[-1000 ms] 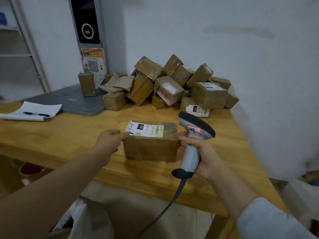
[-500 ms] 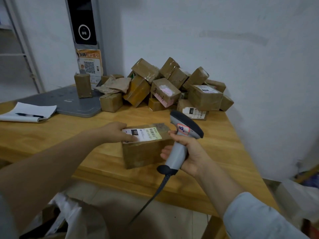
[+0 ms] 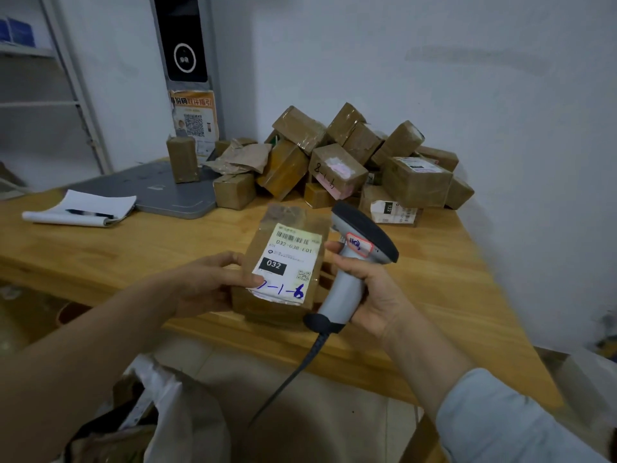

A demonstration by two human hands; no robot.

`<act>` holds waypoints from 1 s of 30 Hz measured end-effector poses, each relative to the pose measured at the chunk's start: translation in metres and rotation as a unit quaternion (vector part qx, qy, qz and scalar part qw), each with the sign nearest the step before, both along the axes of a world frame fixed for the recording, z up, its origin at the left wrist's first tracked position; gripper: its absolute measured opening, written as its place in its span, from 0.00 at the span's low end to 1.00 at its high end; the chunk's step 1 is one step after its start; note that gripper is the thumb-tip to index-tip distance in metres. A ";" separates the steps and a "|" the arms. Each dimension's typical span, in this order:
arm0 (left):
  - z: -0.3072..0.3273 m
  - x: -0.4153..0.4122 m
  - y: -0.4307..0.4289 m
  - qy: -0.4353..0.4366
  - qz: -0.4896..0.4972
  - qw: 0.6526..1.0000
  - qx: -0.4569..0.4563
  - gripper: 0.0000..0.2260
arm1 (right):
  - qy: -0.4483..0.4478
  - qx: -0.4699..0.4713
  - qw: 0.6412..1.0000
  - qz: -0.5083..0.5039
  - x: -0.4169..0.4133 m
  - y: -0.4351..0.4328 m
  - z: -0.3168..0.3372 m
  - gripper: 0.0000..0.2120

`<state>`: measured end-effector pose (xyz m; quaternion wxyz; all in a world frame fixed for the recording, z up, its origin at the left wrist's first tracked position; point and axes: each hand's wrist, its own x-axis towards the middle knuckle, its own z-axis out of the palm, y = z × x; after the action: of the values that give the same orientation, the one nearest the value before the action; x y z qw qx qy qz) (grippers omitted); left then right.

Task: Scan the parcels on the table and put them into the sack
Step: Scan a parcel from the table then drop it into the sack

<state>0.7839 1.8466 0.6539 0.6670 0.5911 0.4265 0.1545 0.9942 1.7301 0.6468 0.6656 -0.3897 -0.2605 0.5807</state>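
Where it lay flat, parcel [image 3: 283, 262] now upended

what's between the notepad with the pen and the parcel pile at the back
In the head view, a grey flat pad lies between the notepad and the parcel pile, with one upright parcel standing on it.

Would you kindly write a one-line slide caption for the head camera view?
Left hand tilts a brown taped cardboard parcel, label up, beside the grey handheld barcode scanner gripped in the right hand.
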 end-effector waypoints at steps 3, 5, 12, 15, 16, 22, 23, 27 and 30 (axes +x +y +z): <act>0.011 -0.012 -0.004 0.006 0.051 0.997 0.053 0.53 | -0.034 -0.002 0.999 -0.012 -0.019 0.007 0.008 0.04; 0.018 -0.022 -0.005 0.006 0.123 0.987 0.102 0.51 | -0.078 -0.025 0.996 -0.035 -0.033 0.012 0.011 0.04; 0.011 -0.069 0.003 0.034 0.295 0.912 0.284 0.32 | -0.168 -0.021 0.985 0.037 -0.081 0.006 0.014 0.11; 0.004 -0.089 0.007 0.053 0.325 0.894 0.304 0.32 | -0.186 0.004 0.981 0.059 -0.100 0.008 0.018 0.07; 0.002 -0.095 0.008 0.059 0.330 0.890 0.309 0.32 | -0.187 0.006 0.980 0.066 -0.105 0.009 0.020 0.08; -0.004 -0.121 0.013 0.085 0.358 0.874 0.318 0.32 | -0.195 0.010 0.977 0.091 -0.129 0.016 0.028 0.09; -0.004 -0.123 0.013 0.091 0.363 0.871 0.319 0.32 | -0.196 0.010 0.976 0.094 -0.132 0.017 0.029 0.08; -0.004 -0.130 0.010 0.093 0.370 0.869 0.316 0.31 | -0.194 0.010 0.976 0.103 -0.138 0.019 0.032 0.08; -0.006 -0.134 0.007 0.097 0.370 0.869 0.313 0.31 | -0.200 0.011 0.974 0.110 -0.142 0.019 0.032 0.08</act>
<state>0.6501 1.8539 0.6481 0.2965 0.5795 0.6057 0.4576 0.8521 1.7489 0.6790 0.5365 -0.4592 -0.4361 0.5578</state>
